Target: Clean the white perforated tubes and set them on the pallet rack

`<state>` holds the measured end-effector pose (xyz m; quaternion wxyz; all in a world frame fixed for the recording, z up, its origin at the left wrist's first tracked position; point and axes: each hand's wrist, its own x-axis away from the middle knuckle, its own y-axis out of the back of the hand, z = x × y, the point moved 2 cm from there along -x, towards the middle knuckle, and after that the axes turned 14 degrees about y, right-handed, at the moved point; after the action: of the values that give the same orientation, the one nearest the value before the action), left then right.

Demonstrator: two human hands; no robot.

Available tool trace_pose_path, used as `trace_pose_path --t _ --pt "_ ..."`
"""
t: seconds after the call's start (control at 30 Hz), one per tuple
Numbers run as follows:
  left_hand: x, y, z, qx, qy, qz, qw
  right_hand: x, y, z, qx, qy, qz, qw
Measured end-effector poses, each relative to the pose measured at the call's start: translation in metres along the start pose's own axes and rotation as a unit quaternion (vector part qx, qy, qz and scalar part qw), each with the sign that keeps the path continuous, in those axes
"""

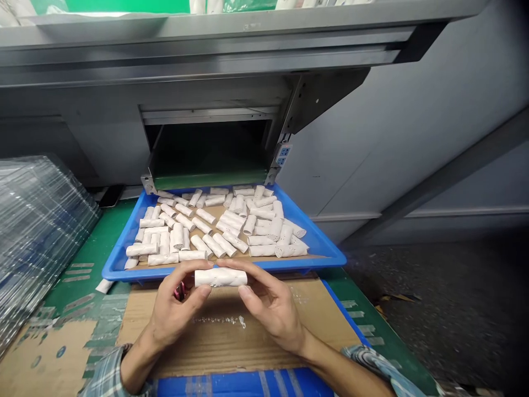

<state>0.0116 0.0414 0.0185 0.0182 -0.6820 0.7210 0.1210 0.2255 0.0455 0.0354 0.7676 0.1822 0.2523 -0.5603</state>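
Note:
A short white roll (pixel 221 277), lightly wrinkled and lying level, is held by its two ends between my hands. My left hand (pixel 171 309) pinches its left end with thumb and fingertips. A small pink and dark item (pixel 179 291) shows inside that hand's curled fingers; its kind is hidden. On the right end, the thumb and fingers of my right hand (pixel 270 303) close in the same way. Just beyond the hands stands a blue tray (pixel 231 267), where many similar white rolls (pixel 202 225) lie loosely, some piled at both sides.
Cardboard (pixel 223 353) lies under my hands on the green tabletop (pixel 111 220). Behind the tray, a green conveyor belt (pixel 210 179) comes out of a metal opening. A metal ledge (pixel 248 33) overhangs it. Stacked clear plastic trays (pixel 37 231) stand at left; a power socket (pixel 283 155) is at right.

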Motion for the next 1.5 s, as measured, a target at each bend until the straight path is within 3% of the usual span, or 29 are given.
trace_pose_path --t 0.27,0.53,0.83,1.17,1.5 --pt "0.001 0.0 -0.009 -0.052 -0.072 -0.017 0.996 -0.004 -0.004 0.005 -0.122 -0.058 -0.019 0.991" --pt "0.002 0.001 -0.012 -0.055 -0.123 0.019 0.991 -0.007 -0.002 0.009 -0.125 -0.017 -0.024 0.992" --pt "0.0 0.0 -0.014 -0.055 -0.141 0.025 0.988 -0.005 -0.001 0.009 -0.112 -0.016 -0.024 0.993" --pt "-0.001 0.001 -0.016 -0.077 -0.134 0.011 0.988 -0.002 -0.003 0.002 -0.141 -0.064 -0.035 0.987" --pt "-0.001 0.0 -0.014 -0.075 -0.14 0.023 0.987 -0.005 -0.001 0.009 -0.123 -0.053 -0.022 0.991"
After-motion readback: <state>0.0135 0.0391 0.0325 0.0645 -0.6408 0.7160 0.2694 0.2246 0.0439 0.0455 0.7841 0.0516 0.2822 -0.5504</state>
